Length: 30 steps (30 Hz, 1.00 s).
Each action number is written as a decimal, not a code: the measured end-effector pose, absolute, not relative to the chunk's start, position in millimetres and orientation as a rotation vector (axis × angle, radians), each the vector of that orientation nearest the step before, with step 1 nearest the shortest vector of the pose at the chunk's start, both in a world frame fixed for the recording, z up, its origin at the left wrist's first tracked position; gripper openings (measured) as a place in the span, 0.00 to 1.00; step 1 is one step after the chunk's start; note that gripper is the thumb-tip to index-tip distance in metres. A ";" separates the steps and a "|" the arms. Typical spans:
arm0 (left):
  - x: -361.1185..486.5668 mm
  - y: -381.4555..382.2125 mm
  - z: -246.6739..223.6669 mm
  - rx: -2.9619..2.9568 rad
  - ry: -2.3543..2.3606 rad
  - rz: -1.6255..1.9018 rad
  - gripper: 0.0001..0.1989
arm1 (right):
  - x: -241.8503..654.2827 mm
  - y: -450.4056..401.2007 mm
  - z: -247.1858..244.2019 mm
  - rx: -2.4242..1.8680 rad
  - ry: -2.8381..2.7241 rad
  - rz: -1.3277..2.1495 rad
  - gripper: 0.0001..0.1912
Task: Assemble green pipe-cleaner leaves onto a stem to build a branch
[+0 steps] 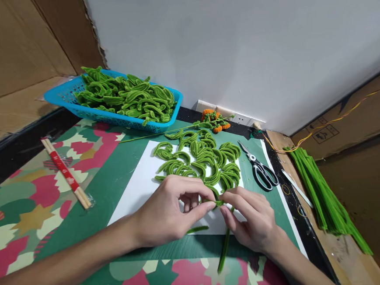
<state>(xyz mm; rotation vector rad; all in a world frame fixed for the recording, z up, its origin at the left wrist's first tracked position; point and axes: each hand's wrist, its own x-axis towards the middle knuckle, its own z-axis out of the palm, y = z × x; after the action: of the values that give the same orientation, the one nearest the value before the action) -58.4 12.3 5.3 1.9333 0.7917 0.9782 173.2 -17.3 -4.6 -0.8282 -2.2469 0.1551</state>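
Note:
Thumb and fingertips of my left hand [177, 209] pinch one end of a short green pipe cleaner [219, 203]. My right hand [252, 214] pinches the same piece just to the right, so the fingertips of both hands nearly meet. Below my right fingers, a longer straight green pipe cleaner strip [223, 256] slants down past the paper's edge; whether that hand also grips it is hidden. A short straight green piece [197, 229] lies under my left hand. Many curved, folded green pieces [207, 156] are spread over the white paper [134, 186] beyond my hands.
A blue basket [122, 118] heaped with bent green pieces stands at the back left. Orange flowers on a green stem [216, 120] lie by the wall. Black-handled scissors [261, 172] rest at right, near a bundle of long green pipe cleaners [325, 193]. Wrapped chopsticks [65, 172] lie left.

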 end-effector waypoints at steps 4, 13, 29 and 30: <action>-58.6 12.8 11.2 1.901 0.787 0.873 0.05 | 174.7 -15.7 -6.3 -0.764 -2.281 0.133 0.07; -64.3 10.8 -16.8 2.678 0.527 1.324 0.18 | 155.3 -13.6 -1.5 -1.055 -1.064 1.984 0.26; -47.4 7.7 7.3 1.973 0.848 1.012 0.10 | 163.5 -6.8 -10.9 -0.893 -2.001 0.446 0.10; -49.5 8.9 5.0 2.104 0.819 1.089 0.09 | 160.2 -7.9 -9.4 -0.969 -1.887 0.688 0.12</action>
<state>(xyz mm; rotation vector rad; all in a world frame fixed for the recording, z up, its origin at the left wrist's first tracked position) -49.5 8.9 5.0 2.1040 0.8194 1.0889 160.2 -7.9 -9.4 -0.9687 -1.8871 0.6881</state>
